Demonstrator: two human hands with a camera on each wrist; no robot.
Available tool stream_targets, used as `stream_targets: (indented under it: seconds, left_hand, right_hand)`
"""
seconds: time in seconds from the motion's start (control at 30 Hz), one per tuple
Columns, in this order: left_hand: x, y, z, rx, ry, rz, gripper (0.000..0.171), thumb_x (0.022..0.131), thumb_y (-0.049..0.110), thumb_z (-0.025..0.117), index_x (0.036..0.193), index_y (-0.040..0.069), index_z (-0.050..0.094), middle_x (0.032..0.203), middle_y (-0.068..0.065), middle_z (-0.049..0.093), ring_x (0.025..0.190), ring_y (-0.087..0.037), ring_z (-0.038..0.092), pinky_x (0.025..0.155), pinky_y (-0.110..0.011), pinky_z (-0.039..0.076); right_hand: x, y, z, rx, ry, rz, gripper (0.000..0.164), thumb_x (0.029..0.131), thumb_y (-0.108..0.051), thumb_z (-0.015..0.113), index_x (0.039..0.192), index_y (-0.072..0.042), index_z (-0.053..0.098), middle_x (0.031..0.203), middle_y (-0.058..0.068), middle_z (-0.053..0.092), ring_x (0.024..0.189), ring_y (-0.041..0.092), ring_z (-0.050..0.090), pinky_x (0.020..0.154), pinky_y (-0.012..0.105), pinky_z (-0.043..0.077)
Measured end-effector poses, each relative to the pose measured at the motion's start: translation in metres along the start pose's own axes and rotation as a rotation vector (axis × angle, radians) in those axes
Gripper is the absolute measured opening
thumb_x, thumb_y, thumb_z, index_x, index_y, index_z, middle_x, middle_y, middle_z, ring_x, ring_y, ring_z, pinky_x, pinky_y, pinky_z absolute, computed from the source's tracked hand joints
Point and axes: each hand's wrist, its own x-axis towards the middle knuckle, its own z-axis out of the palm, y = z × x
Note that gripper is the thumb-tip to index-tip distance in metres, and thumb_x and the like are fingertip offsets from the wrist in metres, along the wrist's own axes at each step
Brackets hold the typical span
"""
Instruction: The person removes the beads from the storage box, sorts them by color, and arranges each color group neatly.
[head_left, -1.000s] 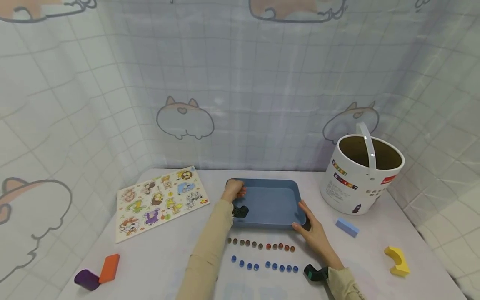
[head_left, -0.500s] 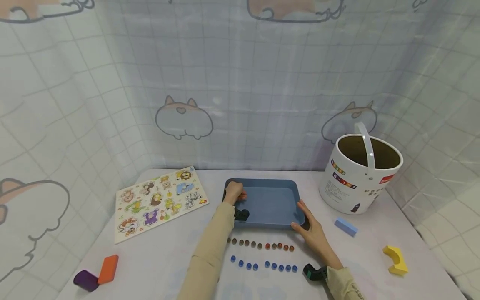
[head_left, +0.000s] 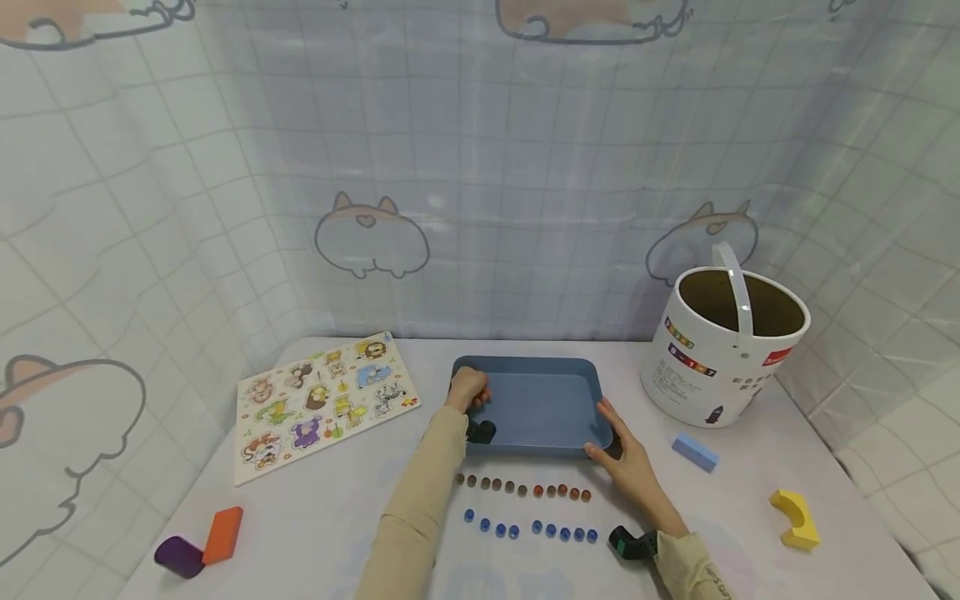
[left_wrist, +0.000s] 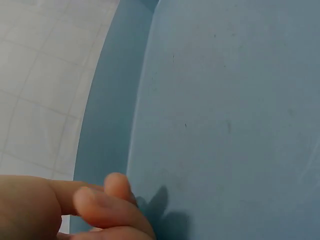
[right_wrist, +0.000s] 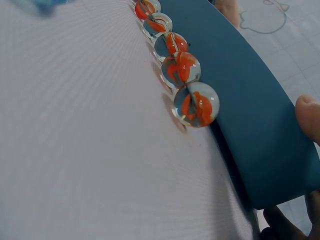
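Observation:
A shallow blue tray (head_left: 551,408) lies in the middle of the table in the head view. My left hand (head_left: 467,389) is at its left side, fingers curled over the wall. In the left wrist view the fingers (left_wrist: 107,207) bend over the rim and cast a shadow on the tray floor. My right hand (head_left: 630,467) holds the near right corner, thumb at the front and fingers along the right side. The right wrist view shows that thumb (right_wrist: 309,117) against the tray wall and darker fingertips (right_wrist: 280,225) below the corner. Nothing lies on the visible tray floor.
Before the tray run a row of orange-swirled glass marbles (head_left: 562,491) and a row of blue marbles (head_left: 565,535). An animal puzzle board (head_left: 322,408) lies left, a white bucket (head_left: 697,375) right. Blue (head_left: 695,452), yellow (head_left: 797,521), orange (head_left: 222,535) and purple blocks (head_left: 180,557) lie around.
My left hand has slid slightly nearer along the tray's left wall, its fingers more curled. The right hand keeps its place at the corner, and the tray stays about where it was.

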Motion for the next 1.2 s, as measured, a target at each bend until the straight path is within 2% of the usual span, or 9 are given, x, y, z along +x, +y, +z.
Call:
stream_targets:
  seconds: [0.07,0.27,0.47,0.57,0.73,0.83,0.9,1.03,1.2]
  left_hand:
    - [0.002,-0.002,0.0,0.009,0.005,-0.003,0.023,0.091,0.004,0.046,0.085,-0.006,0.066,0.052,-0.001,0.053,0.041,-0.007,0.043,0.041,-0.019,0.036]
    - [0.002,-0.003,-0.001,-0.028,-0.033,-0.025,0.02,0.094,0.006,0.05,0.099,-0.009,0.063,0.057,-0.002,0.056,0.043,-0.007,0.052,0.042,-0.017,0.043]
    - [-0.005,0.0,-0.005,-0.078,-0.144,-0.028,0.023,0.094,0.011,0.057,0.102,-0.009,0.064,0.06,0.0,0.058,0.047,-0.005,0.053,0.048,-0.017,0.045]
    - [-0.012,-0.001,-0.01,-0.09,-0.209,-0.006,0.03,0.096,0.017,0.057,0.112,-0.008,0.063,0.064,-0.001,0.059,0.05,-0.007,0.052,0.051,-0.02,0.045]
    - [-0.041,-0.001,-0.022,-0.042,-0.274,0.131,0.044,0.1,0.03,0.053,0.126,-0.006,0.057,0.073,-0.003,0.059,0.052,-0.009,0.052,0.053,-0.025,0.046]
    - [-0.068,-0.006,-0.029,0.018,-0.3,0.227,0.045,0.101,0.033,0.052,0.121,-0.006,0.059,0.074,-0.003,0.059,0.052,-0.01,0.052,0.052,-0.025,0.046]
    - [-0.085,-0.013,-0.032,0.051,-0.328,0.263,0.043,0.1,0.034,0.053,0.112,-0.007,0.062,0.073,-0.003,0.059,0.052,-0.01,0.052,0.051,-0.026,0.045]
    - [-0.113,-0.035,-0.039,0.103,-0.386,0.295,0.039,0.099,0.03,0.055,0.097,-0.008,0.062,0.072,-0.005,0.061,0.052,-0.011,0.051,0.049,-0.028,0.046]
    - [-0.131,-0.064,-0.05,0.172,-0.393,0.287,0.023,0.095,0.018,0.057,0.092,-0.004,0.063,0.071,-0.006,0.061,0.053,-0.011,0.05,0.047,-0.026,0.044]
  right_hand:
    - [0.0,0.002,0.0,-0.012,0.0,-0.002,0.071,0.09,-0.024,0.069,0.151,-0.011,0.034,0.162,0.008,0.023,0.146,0.039,0.022,0.112,0.062,0.021]
    - [0.0,0.003,0.002,-0.007,-0.005,-0.005,0.071,0.09,-0.023,0.069,0.151,-0.012,0.035,0.161,0.008,0.023,0.146,0.039,0.023,0.112,0.062,0.021]
    - [-0.001,0.0,0.004,0.03,-0.007,0.001,0.073,0.087,-0.017,0.071,0.15,-0.013,0.035,0.161,0.01,0.023,0.146,0.04,0.023,0.112,0.062,0.021]
    - [-0.002,0.0,0.004,0.036,-0.011,-0.001,0.073,0.087,-0.017,0.071,0.15,-0.013,0.035,0.161,0.01,0.023,0.146,0.04,0.023,0.112,0.062,0.021]
    - [-0.001,0.002,0.003,-0.004,-0.011,0.004,0.072,0.089,-0.021,0.07,0.151,-0.013,0.035,0.161,0.008,0.023,0.146,0.04,0.023,0.112,0.061,0.021]
    - [0.0,0.003,0.002,-0.009,-0.006,-0.003,0.071,0.09,-0.023,0.068,0.151,-0.012,0.035,0.162,0.008,0.023,0.146,0.041,0.022,0.112,0.062,0.02]
    - [0.0,0.002,0.001,-0.009,-0.01,-0.008,0.071,0.09,-0.024,0.068,0.151,-0.011,0.034,0.162,0.009,0.022,0.146,0.042,0.022,0.112,0.064,0.019]
    - [0.001,0.002,-0.001,-0.001,-0.013,0.001,0.071,0.09,-0.024,0.069,0.151,-0.011,0.035,0.162,0.01,0.022,0.146,0.042,0.021,0.113,0.064,0.018]
    - [0.0,0.001,-0.002,0.0,-0.019,0.022,0.072,0.089,-0.021,0.069,0.151,-0.012,0.034,0.162,0.01,0.022,0.147,0.041,0.02,0.113,0.063,0.018]
